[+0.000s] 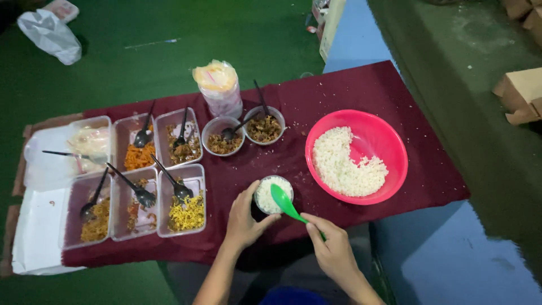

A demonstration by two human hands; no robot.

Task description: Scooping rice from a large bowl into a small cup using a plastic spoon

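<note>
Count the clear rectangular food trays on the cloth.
6: back row; front row. None seem hidden.

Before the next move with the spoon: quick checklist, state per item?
1. Left hand steadies the small rice cup: ok.
2. Right hand grips the green spoon by its handle: ok.
3. Spoon bowl sits over the cup's rice: ok.
4. Cup filled to the rim: ok.
5. Pink bowl has rice left: ok, roughly half covered.
6. Maroon cloth free of spills: not ok, grains scattered.
</note>
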